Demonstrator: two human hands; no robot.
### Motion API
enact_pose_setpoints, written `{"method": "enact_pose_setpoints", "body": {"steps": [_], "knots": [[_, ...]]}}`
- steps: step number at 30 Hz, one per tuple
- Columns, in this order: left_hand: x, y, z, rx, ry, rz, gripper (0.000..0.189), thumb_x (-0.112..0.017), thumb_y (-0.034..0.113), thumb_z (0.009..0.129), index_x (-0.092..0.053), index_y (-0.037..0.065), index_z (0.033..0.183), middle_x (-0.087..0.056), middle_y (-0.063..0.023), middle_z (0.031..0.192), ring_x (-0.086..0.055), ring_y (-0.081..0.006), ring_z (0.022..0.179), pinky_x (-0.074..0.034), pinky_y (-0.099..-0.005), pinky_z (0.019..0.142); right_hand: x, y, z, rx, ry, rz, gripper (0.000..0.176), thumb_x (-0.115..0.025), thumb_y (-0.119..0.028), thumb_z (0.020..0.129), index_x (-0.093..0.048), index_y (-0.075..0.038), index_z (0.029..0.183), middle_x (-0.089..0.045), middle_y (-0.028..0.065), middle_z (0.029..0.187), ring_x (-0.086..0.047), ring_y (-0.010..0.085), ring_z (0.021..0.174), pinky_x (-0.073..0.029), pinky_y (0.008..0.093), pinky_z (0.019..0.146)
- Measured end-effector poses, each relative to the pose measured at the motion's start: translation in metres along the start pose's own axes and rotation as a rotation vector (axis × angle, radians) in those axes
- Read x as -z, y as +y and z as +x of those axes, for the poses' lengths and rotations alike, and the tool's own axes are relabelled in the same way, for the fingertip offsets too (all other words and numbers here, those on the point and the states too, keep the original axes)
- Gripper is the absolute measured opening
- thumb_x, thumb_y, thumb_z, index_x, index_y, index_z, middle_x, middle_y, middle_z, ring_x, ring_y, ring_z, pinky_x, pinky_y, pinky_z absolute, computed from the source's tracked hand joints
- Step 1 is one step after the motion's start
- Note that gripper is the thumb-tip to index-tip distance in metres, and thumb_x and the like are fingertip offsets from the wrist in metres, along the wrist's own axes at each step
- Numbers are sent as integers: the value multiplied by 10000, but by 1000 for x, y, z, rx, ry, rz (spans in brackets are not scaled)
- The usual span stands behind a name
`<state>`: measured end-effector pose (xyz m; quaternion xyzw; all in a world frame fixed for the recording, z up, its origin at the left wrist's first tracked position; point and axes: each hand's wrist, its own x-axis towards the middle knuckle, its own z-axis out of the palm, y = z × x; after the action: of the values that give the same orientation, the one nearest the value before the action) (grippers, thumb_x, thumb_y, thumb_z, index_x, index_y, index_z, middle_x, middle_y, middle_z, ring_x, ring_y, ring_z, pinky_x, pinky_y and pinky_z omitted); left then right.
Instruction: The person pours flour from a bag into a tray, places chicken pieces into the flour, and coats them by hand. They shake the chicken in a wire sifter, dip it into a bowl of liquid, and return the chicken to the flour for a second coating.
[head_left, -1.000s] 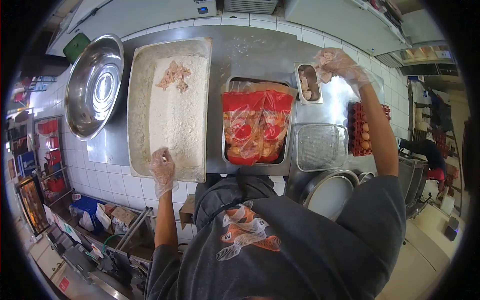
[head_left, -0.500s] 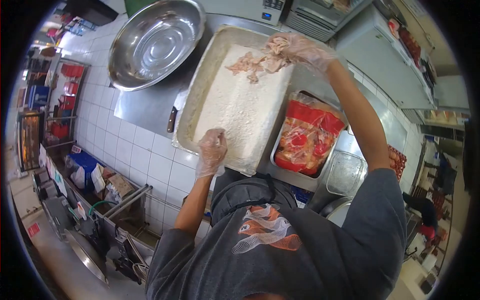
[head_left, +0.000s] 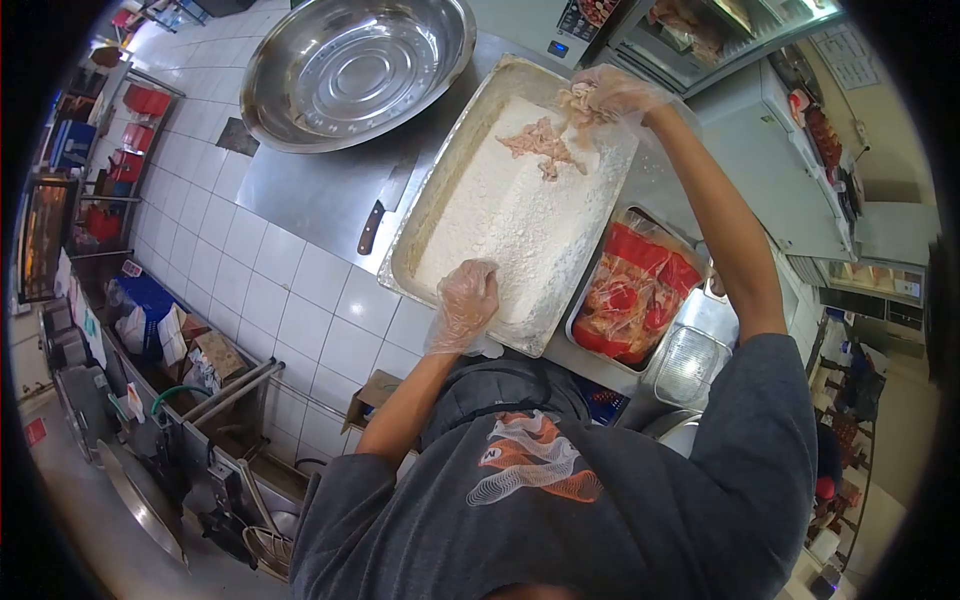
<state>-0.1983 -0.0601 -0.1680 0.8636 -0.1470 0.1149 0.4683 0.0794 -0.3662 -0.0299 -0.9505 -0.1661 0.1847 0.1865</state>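
Note:
A large metal tray point(head_left: 400, 240) holds a thick layer of white flour point(head_left: 480, 215). My right hand point(head_left: 625, 95), in a clear plastic glove, grips floury pieces of what looks like raw chicken skin point(head_left: 578, 108) over the tray's far right corner. More of the pink chicken skin point(head_left: 540, 142) lies on the flour just beside it. Also gloved, my left hand point(head_left: 468, 298) is curled closed at the tray's near left edge. Its fingertips are hidden, so I cannot see whether anything is in them.
A big steel bowl point(head_left: 365, 80) stands at the back left. A knife point(head_left: 372, 228) lies left of the tray. On the right are a pan with red-printed bags of meat point(head_left: 630, 300) and a wire mesh basket point(head_left: 690, 365). A glass-fronted cabinet point(head_left: 700, 35) stands behind.
The view has shifted, so the tray and bowl appear further right. My right hand has drawn the chicken skin it holds away from the pieces on the flour. My left hand stays by the near edge.

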Motion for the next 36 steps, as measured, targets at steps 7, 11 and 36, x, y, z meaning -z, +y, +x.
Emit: {"method": "enact_pose_setpoints", "body": {"steps": [7,11,36], "knots": [[4,1,1,-7,-10,-28,182,-664,-9,756,-633,63,921,-664,-141,872,-668,-346,782,-547,-421,675,19,-18,11,37,40,-23,343,-674,-205,741,-685,36,984,-673,100,754,-617,150,637,-494,321,601],[-1,-3,-1,-34,22,-30,193,-661,-10,755,-629,70,928,-657,-140,863,-664,-346,771,-543,-420,659,25,-26,13,-39,55,-203,390,-706,-281,687,-709,-9,966,-671,142,771,-638,256,722,-494,363,685],[1,-2,1,-24,-25,-26,212,-658,-34,756,-630,53,947,-663,-145,876,-669,-339,792,-543,-405,684,35,-37,9,-64,183,133,373,-680,-96,639,-706,18,993,-696,134,781,-667,208,677,-520,321,632]]}}
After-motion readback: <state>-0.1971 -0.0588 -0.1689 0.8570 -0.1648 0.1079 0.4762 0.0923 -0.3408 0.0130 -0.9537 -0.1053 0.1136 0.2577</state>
